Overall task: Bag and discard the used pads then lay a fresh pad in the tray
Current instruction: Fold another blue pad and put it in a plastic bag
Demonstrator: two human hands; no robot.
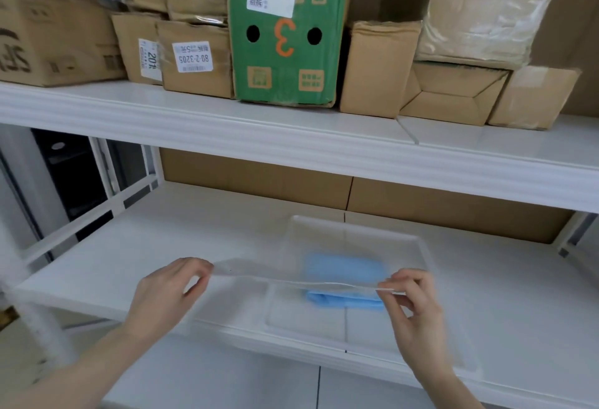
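I pinch the bag point(291, 280) taut between left hand point(168, 292) and right hand point(411, 305); it's thin, limp, slippery, so I grip its rim corners.

One head-worn view looks forward and down, close over the white shelf point(136, 256).
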